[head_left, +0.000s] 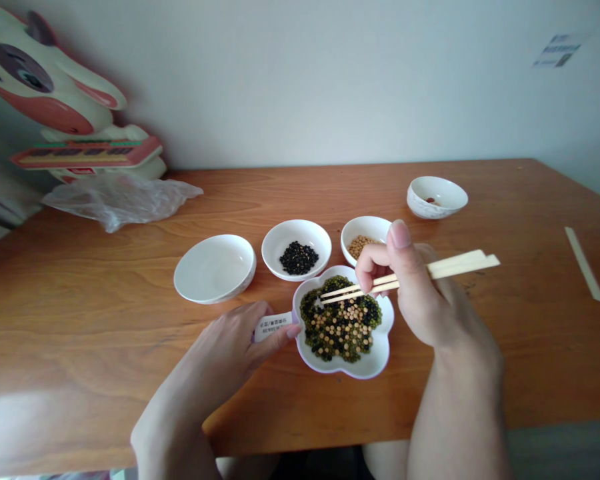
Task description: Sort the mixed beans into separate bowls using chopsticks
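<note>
A white flower-shaped bowl (379, 348) with a lilac rim holds mixed green, black and tan beans (341, 327). My left hand (240, 335) is closed at its left side, around a white strip (274, 325) with printed characters, thumb against the rim. My right hand (420, 287) grips a pair of wooden chopsticks (455, 265) above the bowl. Their tips are close together among the beans at the bowl's upper left, by a small whitish bit (319, 303). Whether they pinch it, I cannot tell.
Behind stand a bare white bowl (213, 267), one with black beans (299, 259) and one with tan beans (361, 245), partly behind my right hand. Farther right are a bowl (437, 198) with reddish bits and a pale strip (585, 264). A plastic bag (123, 200) and cow toy (70, 87) sit left.
</note>
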Demonstrator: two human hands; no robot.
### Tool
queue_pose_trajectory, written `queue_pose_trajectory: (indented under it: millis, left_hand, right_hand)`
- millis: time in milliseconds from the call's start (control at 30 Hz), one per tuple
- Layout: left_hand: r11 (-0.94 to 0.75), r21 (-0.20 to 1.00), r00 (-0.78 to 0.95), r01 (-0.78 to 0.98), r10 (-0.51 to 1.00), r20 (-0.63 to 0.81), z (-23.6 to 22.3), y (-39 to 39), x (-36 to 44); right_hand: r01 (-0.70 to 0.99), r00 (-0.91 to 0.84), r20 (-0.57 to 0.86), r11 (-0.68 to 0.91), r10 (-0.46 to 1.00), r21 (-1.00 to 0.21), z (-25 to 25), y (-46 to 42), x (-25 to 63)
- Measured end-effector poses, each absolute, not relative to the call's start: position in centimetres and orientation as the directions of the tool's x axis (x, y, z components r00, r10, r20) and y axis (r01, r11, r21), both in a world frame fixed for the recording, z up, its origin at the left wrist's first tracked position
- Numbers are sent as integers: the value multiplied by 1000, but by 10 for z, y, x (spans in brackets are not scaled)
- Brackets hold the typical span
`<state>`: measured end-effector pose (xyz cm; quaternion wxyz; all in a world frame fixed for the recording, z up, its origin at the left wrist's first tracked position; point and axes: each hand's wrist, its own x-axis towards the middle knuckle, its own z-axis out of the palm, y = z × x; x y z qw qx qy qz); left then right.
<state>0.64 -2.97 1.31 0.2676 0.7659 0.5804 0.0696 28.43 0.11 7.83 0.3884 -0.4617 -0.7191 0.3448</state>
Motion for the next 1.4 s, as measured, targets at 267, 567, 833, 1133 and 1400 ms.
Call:
queue_pose_trajectory:
  millis: [267, 567, 833, 1133, 1400]
  left_hand:
    - [-156, 475, 300, 866, 922, -244, 15, -32, 9]
    - [-168, 502, 303, 848, 932, -201, 15, -32, 7]
    - [-144, 487, 292, 861, 925, -243, 19, -33, 10]
    - [-241, 412, 350, 879, 912, -213, 13, -32, 5]
    - [-271, 412, 368, 870, 913, -175, 8, -32, 1]
  right_hand:
    - [392, -302, 251, 360, 920, -847, 78, 1, 282]
    - [389, -305, 244, 354, 921, -850, 76, 2, 281]
    - [374, -275, 249, 342, 929, -862, 73, 4, 279]
    - [347, -235, 288, 357, 928, -867, 73, 2, 283]
    - [226, 31, 480, 462, 877, -858, 86, -5, 290]
